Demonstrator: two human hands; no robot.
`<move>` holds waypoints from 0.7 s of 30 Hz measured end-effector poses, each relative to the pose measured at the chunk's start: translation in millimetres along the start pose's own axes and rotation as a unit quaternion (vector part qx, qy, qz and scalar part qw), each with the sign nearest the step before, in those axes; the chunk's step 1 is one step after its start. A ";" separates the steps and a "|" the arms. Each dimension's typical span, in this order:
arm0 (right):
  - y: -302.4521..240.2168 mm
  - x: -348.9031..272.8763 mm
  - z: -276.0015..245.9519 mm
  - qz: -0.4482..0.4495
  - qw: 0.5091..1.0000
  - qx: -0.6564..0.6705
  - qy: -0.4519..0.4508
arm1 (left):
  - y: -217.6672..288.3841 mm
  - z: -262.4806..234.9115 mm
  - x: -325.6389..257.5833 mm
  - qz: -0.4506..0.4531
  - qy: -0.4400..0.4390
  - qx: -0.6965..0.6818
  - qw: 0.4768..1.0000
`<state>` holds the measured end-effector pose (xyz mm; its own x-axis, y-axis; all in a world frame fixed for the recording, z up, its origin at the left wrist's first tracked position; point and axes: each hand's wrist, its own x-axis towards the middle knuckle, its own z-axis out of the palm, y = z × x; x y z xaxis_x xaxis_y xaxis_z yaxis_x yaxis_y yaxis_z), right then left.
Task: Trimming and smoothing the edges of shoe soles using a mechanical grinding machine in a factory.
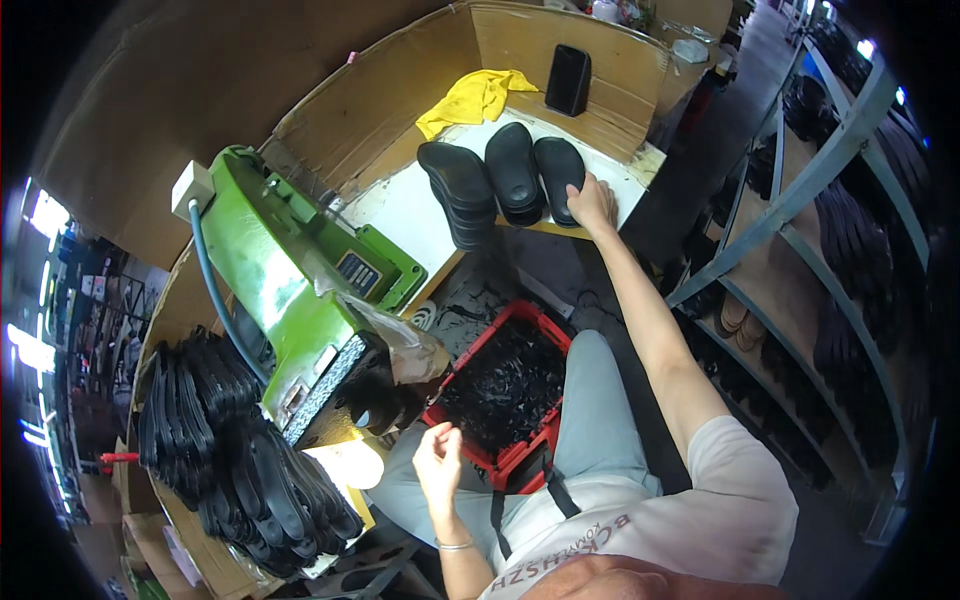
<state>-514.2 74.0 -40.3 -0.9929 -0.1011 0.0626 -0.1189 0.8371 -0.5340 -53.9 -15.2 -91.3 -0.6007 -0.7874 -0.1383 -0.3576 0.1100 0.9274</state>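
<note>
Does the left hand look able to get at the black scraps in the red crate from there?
Probably yes: the left hand is close to the red crate, whose top is open, and nothing visible covers the black scraps.

The person's bare, ungloved right hand (594,204) is at two o'clock, its fingers bent and partly hidden from view. The long bare right arm (655,335) runs nearly straight from four o'clock up to it. The bare, ungloved left hand (437,466) is raised near half past six, fingers loosely curled, above a short visible stretch of bare left forearm (463,570) at six.
</note>
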 end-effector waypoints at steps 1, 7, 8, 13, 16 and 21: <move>-6.4 -5.0 2.7 -0.010 1.000 0.001 0.000 | 1.0 -8.0 3.6 0.007 0.021 -0.006 1.000; -37.6 1.6 41.8 -0.287 0.899 0.285 0.169 | 6.2 -43.3 20.7 -0.013 0.115 0.010 0.993; -45.7 9.0 48.5 -0.268 0.900 0.328 0.098 | -24.0 -56.2 31.7 0.116 0.092 0.076 0.986; -76.3 2.0 40.5 -0.279 0.948 0.152 -0.003 | 17.8 -83.5 68.8 0.121 0.251 0.003 0.960; -59.7 17.4 57.9 -0.273 0.952 0.138 -0.016 | 45.7 -108.3 106.0 0.179 0.341 -0.005 0.923; -61.5 13.7 76.1 -0.248 0.954 0.147 -0.080 | 70.5 -153.7 153.4 0.186 0.432 0.083 0.879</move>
<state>-520.3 -19.8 -70.8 -0.7990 -0.5456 0.2527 -0.5451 0.4798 -0.6876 -61.4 -221.5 6.3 0.0431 -0.8367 0.5459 -0.3944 0.4878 0.7788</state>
